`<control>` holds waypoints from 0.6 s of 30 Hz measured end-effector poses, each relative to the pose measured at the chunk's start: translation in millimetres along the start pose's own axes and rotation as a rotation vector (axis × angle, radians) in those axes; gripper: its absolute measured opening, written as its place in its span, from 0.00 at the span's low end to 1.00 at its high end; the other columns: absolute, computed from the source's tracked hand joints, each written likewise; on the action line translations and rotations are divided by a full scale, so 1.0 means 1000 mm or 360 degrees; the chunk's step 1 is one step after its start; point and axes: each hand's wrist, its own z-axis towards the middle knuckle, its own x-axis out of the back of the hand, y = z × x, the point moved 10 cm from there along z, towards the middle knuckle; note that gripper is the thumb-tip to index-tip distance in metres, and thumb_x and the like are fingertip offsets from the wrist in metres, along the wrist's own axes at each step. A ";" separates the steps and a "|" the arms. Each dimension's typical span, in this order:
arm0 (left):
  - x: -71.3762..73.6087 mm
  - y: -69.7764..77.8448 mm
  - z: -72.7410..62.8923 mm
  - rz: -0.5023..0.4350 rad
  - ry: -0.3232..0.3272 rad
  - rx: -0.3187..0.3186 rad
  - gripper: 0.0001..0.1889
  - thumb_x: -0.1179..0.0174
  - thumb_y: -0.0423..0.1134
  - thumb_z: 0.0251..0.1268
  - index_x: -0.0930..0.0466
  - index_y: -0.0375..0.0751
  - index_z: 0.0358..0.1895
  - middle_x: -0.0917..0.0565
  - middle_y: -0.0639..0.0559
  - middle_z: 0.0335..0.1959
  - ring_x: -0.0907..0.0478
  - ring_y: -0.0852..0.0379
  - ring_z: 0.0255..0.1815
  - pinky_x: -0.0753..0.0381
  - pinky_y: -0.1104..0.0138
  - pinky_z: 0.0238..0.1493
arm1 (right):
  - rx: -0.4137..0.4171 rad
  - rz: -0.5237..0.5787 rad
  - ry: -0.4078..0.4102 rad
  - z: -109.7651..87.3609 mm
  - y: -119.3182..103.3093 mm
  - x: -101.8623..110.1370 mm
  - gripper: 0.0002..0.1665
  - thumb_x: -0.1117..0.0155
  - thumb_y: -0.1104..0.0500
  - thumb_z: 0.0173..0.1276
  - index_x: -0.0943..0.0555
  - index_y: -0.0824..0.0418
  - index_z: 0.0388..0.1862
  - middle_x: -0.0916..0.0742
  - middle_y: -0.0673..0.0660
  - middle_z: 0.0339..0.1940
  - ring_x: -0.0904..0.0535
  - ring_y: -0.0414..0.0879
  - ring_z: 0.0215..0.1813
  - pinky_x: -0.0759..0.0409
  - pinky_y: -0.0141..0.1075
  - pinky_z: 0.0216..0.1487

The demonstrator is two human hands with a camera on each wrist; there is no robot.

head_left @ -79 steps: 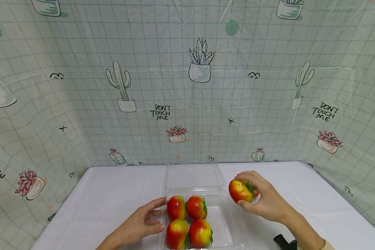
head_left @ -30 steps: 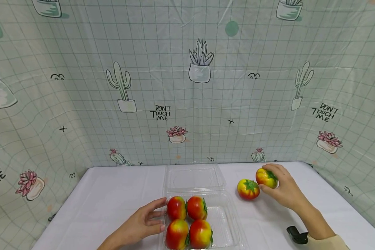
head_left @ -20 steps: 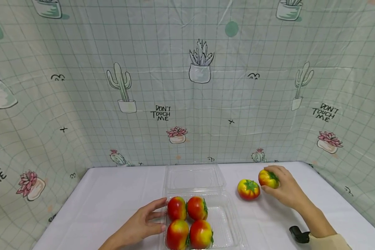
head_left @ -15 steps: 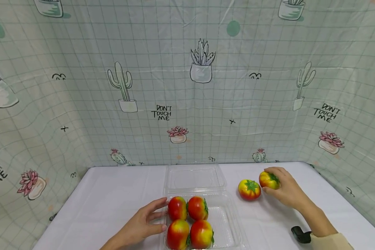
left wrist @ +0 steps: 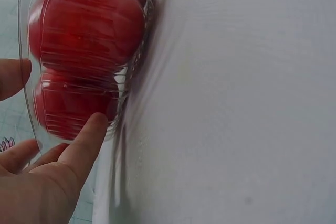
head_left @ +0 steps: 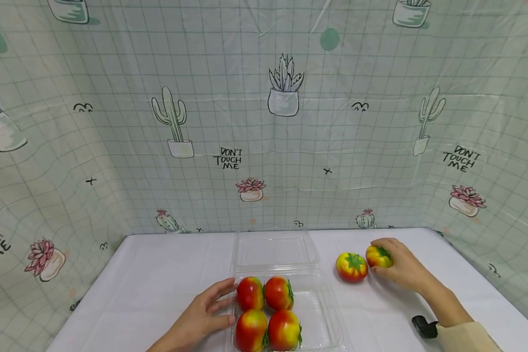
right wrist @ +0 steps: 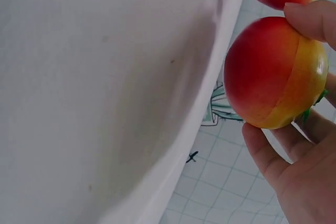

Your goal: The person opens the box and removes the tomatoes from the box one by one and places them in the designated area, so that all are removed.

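The held fruit (head_left: 377,258), beside a second fruit (head_left: 350,269) right of the clear container (head_left: 320,309), appears light, firm and slick; gripping its widest sides is advisable. The right hand (head_left: 400,264), extended forward, pinches it between thumb and fingers; the left hand (head_left: 200,314), fingers loosely spread, touches the container's wall.

Right hand (head_left: 400,266) grips a red-yellow fruit (head_left: 379,257) at right rear of white surface (head_left: 171,274). Second fruit (head_left: 351,268) just beside it, green calyx visible. Clear container (head_left: 312,315), lid (head_left: 275,249) laid back, holds four more fruits (head_left: 283,332), two by two, in its left part. Left hand (head_left: 200,315) at container's left wall, fingers extended. Black object (head_left: 424,327) beside right sleeve (head_left: 466,337).
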 end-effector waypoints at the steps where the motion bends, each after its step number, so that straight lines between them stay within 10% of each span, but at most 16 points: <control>1: 0.000 0.000 0.000 -0.0004 -0.0001 0.0001 0.39 0.37 0.34 0.63 0.49 0.33 0.73 0.41 0.33 0.71 0.35 0.36 0.66 0.25 0.60 0.59 | -0.0001 -0.0004 0.0000 0.000 0.001 -0.001 0.33 0.27 0.62 0.54 0.27 0.66 0.59 0.27 0.67 0.60 0.31 0.64 0.57 0.32 0.64 0.57; 18: 0.001 -0.003 0.001 -0.0029 0.0004 0.0036 0.39 0.37 0.35 0.63 0.49 0.34 0.74 0.41 0.34 0.71 0.36 0.37 0.67 0.26 0.58 0.59 | -0.0056 -0.0058 -0.0065 -0.001 0.005 -0.007 0.35 0.25 0.59 0.53 0.27 0.66 0.60 0.26 0.68 0.59 0.30 0.65 0.56 0.32 0.65 0.57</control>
